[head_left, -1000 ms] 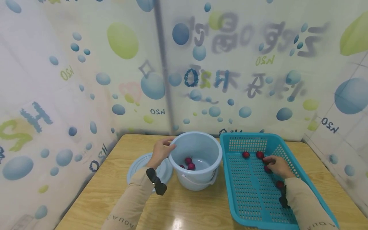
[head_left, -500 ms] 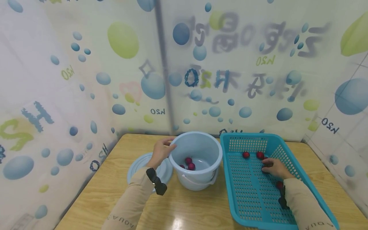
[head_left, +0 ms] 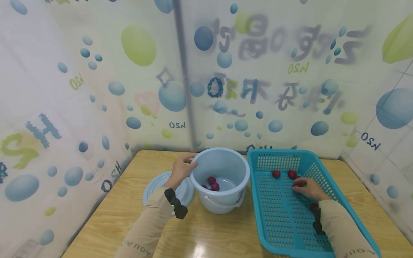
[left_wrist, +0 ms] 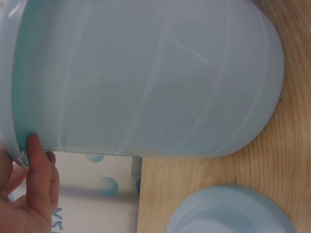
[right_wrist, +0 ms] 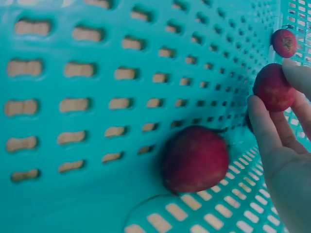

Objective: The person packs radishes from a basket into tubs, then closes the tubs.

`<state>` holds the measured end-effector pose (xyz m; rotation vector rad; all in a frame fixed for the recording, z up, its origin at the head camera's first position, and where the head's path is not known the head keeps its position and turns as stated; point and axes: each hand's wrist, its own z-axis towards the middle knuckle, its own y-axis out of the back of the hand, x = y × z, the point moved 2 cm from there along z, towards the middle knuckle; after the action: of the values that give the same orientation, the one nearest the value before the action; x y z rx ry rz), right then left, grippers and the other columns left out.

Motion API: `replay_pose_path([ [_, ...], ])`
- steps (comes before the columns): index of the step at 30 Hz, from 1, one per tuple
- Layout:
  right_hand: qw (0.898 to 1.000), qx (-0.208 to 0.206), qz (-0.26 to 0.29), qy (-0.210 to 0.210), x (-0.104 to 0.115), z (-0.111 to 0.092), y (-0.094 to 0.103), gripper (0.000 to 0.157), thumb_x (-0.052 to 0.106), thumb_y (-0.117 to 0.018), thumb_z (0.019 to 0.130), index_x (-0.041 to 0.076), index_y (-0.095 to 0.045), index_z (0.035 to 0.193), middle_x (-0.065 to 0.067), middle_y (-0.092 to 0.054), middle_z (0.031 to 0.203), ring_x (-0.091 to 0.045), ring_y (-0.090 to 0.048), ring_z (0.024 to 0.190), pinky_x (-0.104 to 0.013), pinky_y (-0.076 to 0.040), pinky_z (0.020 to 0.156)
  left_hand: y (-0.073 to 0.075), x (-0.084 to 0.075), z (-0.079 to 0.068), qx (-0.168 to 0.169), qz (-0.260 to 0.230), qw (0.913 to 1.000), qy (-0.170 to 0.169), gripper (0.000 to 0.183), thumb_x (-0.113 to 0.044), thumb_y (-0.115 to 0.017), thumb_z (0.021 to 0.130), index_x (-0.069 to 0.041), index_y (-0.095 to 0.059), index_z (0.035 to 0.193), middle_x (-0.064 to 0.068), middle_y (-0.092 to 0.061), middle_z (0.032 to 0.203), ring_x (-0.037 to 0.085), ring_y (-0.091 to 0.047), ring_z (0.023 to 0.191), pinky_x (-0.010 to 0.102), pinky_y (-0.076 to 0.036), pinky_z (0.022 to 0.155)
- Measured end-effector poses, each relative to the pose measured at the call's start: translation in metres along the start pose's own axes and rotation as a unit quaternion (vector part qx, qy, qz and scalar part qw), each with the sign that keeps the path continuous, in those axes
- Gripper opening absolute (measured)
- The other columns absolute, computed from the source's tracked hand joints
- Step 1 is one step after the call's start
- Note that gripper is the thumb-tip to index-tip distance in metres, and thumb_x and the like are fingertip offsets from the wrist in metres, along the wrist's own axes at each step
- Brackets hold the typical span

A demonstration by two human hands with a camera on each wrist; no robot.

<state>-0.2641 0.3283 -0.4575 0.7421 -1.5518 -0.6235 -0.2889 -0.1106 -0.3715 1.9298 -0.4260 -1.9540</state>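
Note:
My left hand (head_left: 181, 171) holds the rim of the light blue bucket (head_left: 222, 201) at its left side; in the left wrist view its fingers (left_wrist: 38, 170) pinch the edge. Several small red radishes (head_left: 214, 186) lie at the bottom of the bucket. My right hand (head_left: 310, 189) is inside the turquoise basket (head_left: 262, 229) at the right. Between thumb and fingers it pinches a round red radish (right_wrist: 273, 88), mostly hidden by the hand in the head view. A large-looking radish (right_wrist: 195, 159) with a thin root lies nearer the right wrist camera.
Two radishes (head_left: 276, 173) lie toward the basket's far end, and another radish (head_left: 314, 207) is by the right wrist. The blue lid (head_left: 188, 195) lies on the wooden table (head_left: 206, 233), left of the bucket and partly under the left forearm. A patterned curtain (head_left: 226, 107) hangs behind the table.
The right hand's fingers have closed on a radish and shifted slightly left; that radish is now largely covered in the head view. The left hand and bucket have stayed put.

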Motion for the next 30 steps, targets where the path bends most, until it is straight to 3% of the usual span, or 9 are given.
replay_pose_path([
  [8,0.999,-0.028,0.008,0.017,0.013,0.002,0.004,0.04,0.016,-0.059,0.083,-0.011,-0.05,0.111,-0.03,-0.05,0.107,-0.044,-0.047,0.099,-0.053,-0.041,0.079,-0.001,-0.001,-0.001,0.0,0.002,1.0,0.005,0.032,-0.013,-0.062,0.081,-0.011,-0.059,0.113,0.015,-0.057,0.1,0.024,-0.057,0.082,0.032,-0.052,0.061],
  [15,0.994,-0.046,0.032,0.095,0.035,0.002,0.016,0.036,0.016,-0.058,0.085,-0.01,-0.053,0.109,-0.025,-0.055,0.102,-0.041,-0.051,0.097,-0.046,-0.046,0.075,0.0,-0.001,0.001,-0.005,0.008,1.0,0.0,0.033,-0.013,-0.063,0.081,-0.011,-0.06,0.113,0.015,-0.058,0.1,0.024,-0.058,0.08,0.031,-0.051,0.061],
  [18,0.992,-0.052,0.036,0.11,0.045,0.002,0.022,0.036,0.017,-0.057,0.086,-0.009,-0.052,0.11,-0.025,-0.055,0.104,-0.041,-0.052,0.098,-0.046,-0.046,0.076,0.0,0.0,0.001,-0.002,0.006,1.0,0.003,0.033,-0.014,-0.063,0.081,-0.012,-0.059,0.114,0.015,-0.057,0.101,0.024,-0.058,0.081,0.032,-0.051,0.062],
  [30,0.992,-0.044,0.053,0.109,0.078,0.001,0.035,0.049,0.035,-0.055,0.086,-0.002,-0.05,0.116,-0.023,-0.052,0.114,-0.041,-0.045,0.109,-0.054,-0.039,0.084,0.0,-0.002,-0.001,-0.002,0.013,0.9999,0.006,0.033,-0.013,-0.062,0.081,-0.01,-0.059,0.114,0.015,-0.057,0.1,0.023,-0.058,0.079,0.03,-0.051,0.061],
])
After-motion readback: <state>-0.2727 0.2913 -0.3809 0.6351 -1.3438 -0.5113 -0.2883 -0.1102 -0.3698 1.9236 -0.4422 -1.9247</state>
